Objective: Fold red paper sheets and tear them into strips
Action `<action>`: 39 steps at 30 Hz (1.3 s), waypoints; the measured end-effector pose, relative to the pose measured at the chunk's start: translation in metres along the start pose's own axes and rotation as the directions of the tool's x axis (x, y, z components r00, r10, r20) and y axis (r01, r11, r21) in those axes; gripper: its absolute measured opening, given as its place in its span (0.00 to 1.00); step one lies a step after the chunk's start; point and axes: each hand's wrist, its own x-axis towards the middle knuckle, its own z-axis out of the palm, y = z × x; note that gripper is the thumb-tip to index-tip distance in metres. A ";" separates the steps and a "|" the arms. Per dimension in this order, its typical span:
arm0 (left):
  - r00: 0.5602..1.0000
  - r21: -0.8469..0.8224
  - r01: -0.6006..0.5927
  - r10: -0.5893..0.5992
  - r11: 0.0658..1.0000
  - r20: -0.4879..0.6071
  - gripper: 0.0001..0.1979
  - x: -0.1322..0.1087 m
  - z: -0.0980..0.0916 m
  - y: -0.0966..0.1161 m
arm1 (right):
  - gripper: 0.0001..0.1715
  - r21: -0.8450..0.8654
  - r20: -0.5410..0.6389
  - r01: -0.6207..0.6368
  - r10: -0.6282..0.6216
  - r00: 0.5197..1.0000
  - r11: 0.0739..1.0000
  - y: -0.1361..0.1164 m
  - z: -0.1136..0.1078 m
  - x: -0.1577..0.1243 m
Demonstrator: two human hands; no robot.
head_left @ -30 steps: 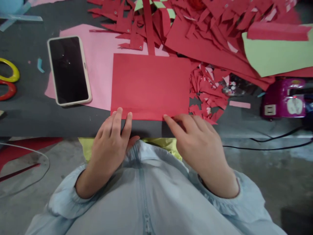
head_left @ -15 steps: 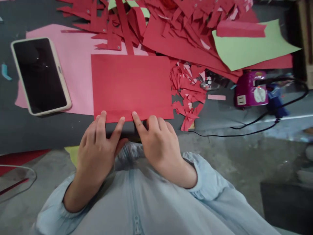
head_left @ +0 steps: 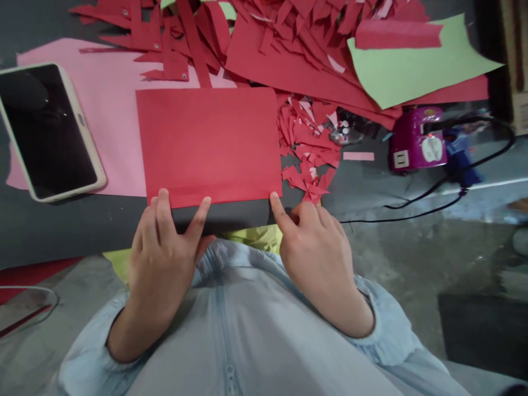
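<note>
A red rectangular paper sheet (head_left: 208, 140) lies flat on the dark table, partly over a pink sheet (head_left: 109, 110). A narrow fold runs along its near edge. My left hand (head_left: 163, 250) presses that near edge at the left with its fingertips, fingers apart and stretched. My right hand (head_left: 317, 256) has its index finger pointed out, the tip pressing the sheet's near right corner, and its other fingers curled under. Neither hand holds anything.
A phone (head_left: 43, 132) with a dark screen lies at the left on the pink sheet. Red paper strips and scraps (head_left: 289, 38) pile up behind and right. A light green sheet (head_left: 412, 69), a purple device (head_left: 416, 140) and a black cable (head_left: 433, 201) are at the right.
My right hand slid along the folded near edge from the middle out to the right corner. My left hand stayed pressing at the left. The camera view shifted slightly.
</note>
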 end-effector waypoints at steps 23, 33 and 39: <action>0.960 -0.012 -0.277 0.277 0.961 -0.028 0.27 0.034 0.024 0.055 | 0.27 0.090 -0.017 0.037 -0.036 0.999 0.995 0.004 0.004 0.004; 0.941 -0.002 -0.313 0.310 0.950 -0.137 0.25 0.033 0.024 0.044 | 0.25 0.064 -0.051 0.000 0.003 0.999 0.998 0.002 0.003 0.003; 0.963 -0.061 -0.268 0.264 0.962 -0.055 0.27 0.027 0.016 0.032 | 0.25 0.042 -0.058 -0.030 0.033 0.998 0.999 0.006 0.004 0.000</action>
